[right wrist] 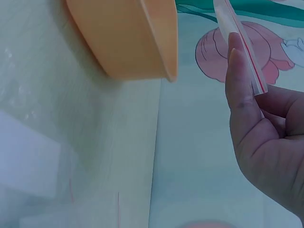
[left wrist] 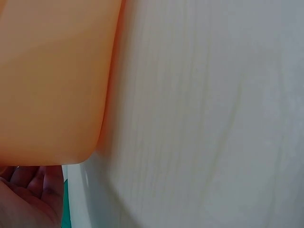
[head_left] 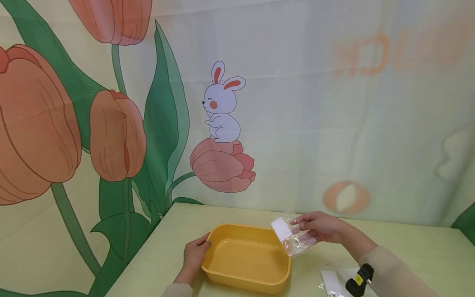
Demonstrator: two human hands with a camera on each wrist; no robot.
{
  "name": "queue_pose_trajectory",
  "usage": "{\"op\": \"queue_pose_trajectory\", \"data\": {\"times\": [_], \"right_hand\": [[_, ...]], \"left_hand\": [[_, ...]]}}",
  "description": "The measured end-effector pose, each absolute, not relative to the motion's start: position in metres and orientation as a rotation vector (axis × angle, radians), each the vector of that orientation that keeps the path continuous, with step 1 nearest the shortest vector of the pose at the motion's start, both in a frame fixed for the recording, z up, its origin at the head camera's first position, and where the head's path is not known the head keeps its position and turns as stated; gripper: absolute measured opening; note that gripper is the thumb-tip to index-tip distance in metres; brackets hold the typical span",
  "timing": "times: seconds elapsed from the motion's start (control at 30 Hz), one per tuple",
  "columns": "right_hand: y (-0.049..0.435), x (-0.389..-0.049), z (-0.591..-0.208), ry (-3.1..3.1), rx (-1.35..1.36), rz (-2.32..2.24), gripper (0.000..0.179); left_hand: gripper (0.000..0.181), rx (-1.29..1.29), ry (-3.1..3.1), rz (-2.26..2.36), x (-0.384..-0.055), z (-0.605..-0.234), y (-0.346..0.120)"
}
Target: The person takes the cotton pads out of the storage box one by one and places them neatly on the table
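A yellow plastic tub (head_left: pixel 246 281) with rounded corners stands on the table. At its left end my left hand (head_left: pixel 194 255) grips the rim, thumb at the edge; the tub hides part of the fingers in the left wrist view. Above the tub's right end, my right hand (head_left: pixel 322 227) pinches a clear zip bag (head_left: pixel 298 244) with a white card or label. Seen from the right wrist, the bag (right wrist: pixel 243 50) is edge-on with a red line along its seal, between thumb and fingers. What else the bag holds is too unclear to tell.
Below the right forearm, more clear bags with white cards (head_left: pixel 331 282) lie on the pale wood-grain table (head_left: pixel 400 243). A black device (head_left: pixel 359 280) is worn on the right wrist. Behind the table hangs a cloth backdrop (head_left: pixel 297 123) printed with tulips and a rabbit.
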State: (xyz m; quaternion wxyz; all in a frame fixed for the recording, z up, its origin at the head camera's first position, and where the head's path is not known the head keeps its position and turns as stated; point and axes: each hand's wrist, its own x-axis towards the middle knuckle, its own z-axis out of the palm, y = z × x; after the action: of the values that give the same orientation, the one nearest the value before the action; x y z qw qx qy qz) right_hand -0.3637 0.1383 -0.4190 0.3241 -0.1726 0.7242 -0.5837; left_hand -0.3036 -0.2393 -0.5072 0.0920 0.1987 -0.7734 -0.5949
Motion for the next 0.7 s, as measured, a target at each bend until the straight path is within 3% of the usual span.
{"op": "queue_pose_trajectory", "data": {"times": [0.7], "right_hand": [[0.216,-0.333,-0.466,1.873,-0.469,-1.643,0.046]], "left_hand": [[0.038,0.565,-2.302,-1.751,-0.304,-0.509,-0.241]]}}
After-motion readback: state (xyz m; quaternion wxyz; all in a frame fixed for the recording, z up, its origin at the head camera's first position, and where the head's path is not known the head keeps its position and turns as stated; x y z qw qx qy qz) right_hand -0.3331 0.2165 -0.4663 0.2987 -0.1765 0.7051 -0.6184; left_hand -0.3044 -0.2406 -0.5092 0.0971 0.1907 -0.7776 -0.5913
